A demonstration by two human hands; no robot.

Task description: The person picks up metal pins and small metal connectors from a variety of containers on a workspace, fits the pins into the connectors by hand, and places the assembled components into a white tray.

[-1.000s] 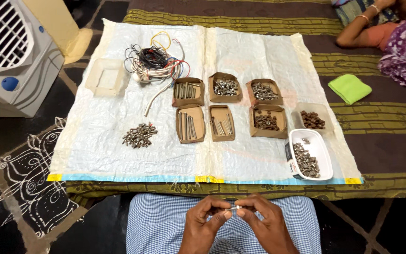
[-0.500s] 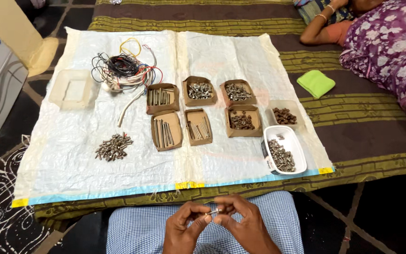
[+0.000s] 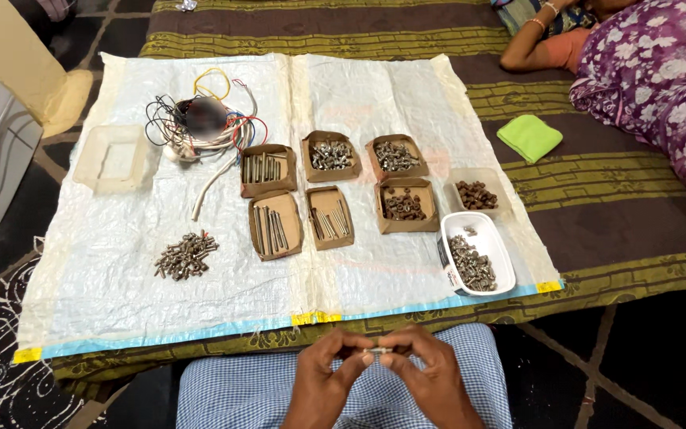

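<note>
Both hands are pinched together on one small metal bolt (image 3: 378, 349), held level over the lap: left hand (image 3: 323, 381) has one end, right hand (image 3: 430, 381) the other, fingertips clamped tight. Can't tell whether there's a nut on it, too small.

Progress-wise, I'd say the sorting's well along. Just beyond the grip, on a crinkly white plastic sheet (image 3: 105, 278), sit six brown cardboard trays (image 3: 275, 225) already filled by type: long thin rods in some, stubby shiny fasteners and darker rusty ones in others. Ahead and right of the hands, a white plastic tub (image 3: 490, 242) holds a mixed grey heap. Ahead and left, a loose pile of bolts (image 3: 186, 256) lies on the sheet, looks unsorted. Farther out: a tangle of coloured wires (image 3: 200, 123) and an empty clear container (image 3: 114, 157).
</note>
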